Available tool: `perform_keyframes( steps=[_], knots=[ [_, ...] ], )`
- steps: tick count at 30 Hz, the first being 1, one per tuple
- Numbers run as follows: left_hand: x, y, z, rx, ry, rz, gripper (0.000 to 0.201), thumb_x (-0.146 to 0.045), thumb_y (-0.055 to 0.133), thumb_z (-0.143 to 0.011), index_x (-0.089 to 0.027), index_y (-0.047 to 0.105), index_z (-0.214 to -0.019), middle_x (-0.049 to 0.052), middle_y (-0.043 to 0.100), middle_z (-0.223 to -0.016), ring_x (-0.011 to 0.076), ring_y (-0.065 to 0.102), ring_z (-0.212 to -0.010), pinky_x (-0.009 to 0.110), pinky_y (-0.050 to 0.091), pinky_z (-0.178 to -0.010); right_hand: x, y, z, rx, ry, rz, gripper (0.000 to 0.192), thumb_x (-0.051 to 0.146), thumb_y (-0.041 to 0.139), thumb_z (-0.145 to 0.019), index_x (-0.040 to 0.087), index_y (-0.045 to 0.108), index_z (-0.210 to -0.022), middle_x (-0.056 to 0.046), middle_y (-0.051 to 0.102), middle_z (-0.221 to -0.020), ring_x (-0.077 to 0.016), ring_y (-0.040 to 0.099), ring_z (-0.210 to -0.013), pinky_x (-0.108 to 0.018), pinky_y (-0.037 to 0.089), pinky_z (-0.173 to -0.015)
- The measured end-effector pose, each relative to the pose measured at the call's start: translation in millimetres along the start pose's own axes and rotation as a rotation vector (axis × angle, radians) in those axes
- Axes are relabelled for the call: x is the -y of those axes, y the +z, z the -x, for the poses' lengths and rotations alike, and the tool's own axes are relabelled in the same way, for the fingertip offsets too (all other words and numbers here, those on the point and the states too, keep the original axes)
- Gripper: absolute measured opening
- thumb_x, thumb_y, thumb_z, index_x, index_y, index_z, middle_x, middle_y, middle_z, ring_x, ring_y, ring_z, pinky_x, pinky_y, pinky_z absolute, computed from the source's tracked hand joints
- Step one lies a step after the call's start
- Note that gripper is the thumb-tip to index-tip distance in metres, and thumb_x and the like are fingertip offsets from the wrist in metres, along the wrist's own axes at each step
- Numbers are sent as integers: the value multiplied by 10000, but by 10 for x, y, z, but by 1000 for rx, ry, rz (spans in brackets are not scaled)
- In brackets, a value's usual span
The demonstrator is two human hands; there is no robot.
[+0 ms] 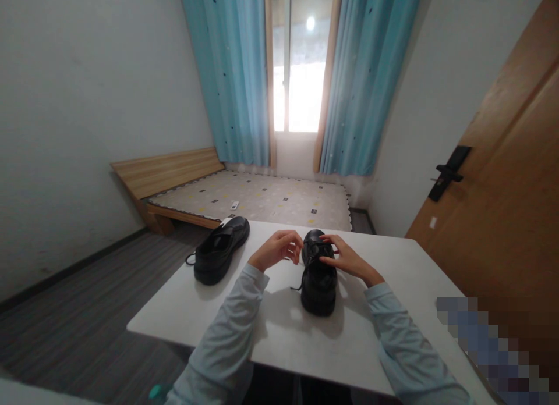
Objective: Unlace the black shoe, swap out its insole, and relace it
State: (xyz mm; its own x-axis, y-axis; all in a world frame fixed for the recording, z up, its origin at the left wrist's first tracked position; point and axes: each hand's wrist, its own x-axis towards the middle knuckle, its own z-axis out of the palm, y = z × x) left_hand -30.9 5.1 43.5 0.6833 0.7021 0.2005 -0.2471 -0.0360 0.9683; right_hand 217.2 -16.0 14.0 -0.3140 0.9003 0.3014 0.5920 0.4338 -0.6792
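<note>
Two black leather shoes stand on a white table. The nearer shoe points away from me in the middle of the table. My left hand pinches a black lace at the shoe's left side, fingers curled. My right hand rests on the shoe's upper at the right, fingertips on the lacing. A loose lace end trails down the shoe's left side. The second shoe lies apart at the far left of the table, its lace hanging over the edge.
Beyond the table is a low wooden bed with a patterned mattress and a small remote on it. Blue curtains frame a bright window. A wooden door with a black handle stands close on the right.
</note>
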Motion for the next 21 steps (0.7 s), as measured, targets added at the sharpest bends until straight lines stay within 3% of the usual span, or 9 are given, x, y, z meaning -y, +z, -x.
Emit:
perform_keyframes(
  steps=[3,5,8,10,14,21],
  knots=[
    [80,-70,-78,-322,-36,-350,337,-480,562,-806,-148,604,-770,-4,566,-606,93,549,-500,201,442,-488,26,-12,7,19,18,-10,564,384,694,-718,234,485,-1220,-101,518,-1228,-255,530,-1131,-427,488,-891],
    [164,-119,-108,-396,-130,-699,260,-411,586,-798,-157,634,-768,16,614,-651,110,570,-542,212,445,-518,37,-16,11,29,27,-22,570,385,691,-722,240,475,-1229,-101,515,-1226,-256,530,-1134,-416,501,-862],
    [263,-158,-101,-337,-283,-1159,117,-301,689,-732,-189,679,-764,35,682,-759,153,625,-698,249,463,-656,37,-13,11,26,26,-36,578,380,692,-719,239,473,-1235,-101,512,-1226,-257,529,-1139,-417,496,-867],
    [281,-161,-74,-310,-373,-1329,135,-285,742,-687,-216,695,-794,35,699,-837,185,639,-803,268,458,-712,30,-8,7,19,26,-38,579,374,698,-714,234,481,-1232,-101,512,-1226,-254,532,-1135,-421,487,-889],
    [256,-161,-18,-311,-434,-1481,200,-283,746,-693,-248,704,-885,51,684,-974,219,629,-936,282,456,-754,21,-1,-2,22,29,-39,578,363,710,-701,232,493,-1220,-97,513,-1219,-251,528,-1139,-425,481,-905],
    [270,-164,7,-305,-465,-1549,70,-189,700,-726,-212,723,-787,106,653,-990,250,606,-968,311,467,-768,40,-10,8,25,40,-59,587,386,713,-703,235,490,-1224,-103,516,-1227,-260,522,-1151,-425,494,-874]
  ],
)
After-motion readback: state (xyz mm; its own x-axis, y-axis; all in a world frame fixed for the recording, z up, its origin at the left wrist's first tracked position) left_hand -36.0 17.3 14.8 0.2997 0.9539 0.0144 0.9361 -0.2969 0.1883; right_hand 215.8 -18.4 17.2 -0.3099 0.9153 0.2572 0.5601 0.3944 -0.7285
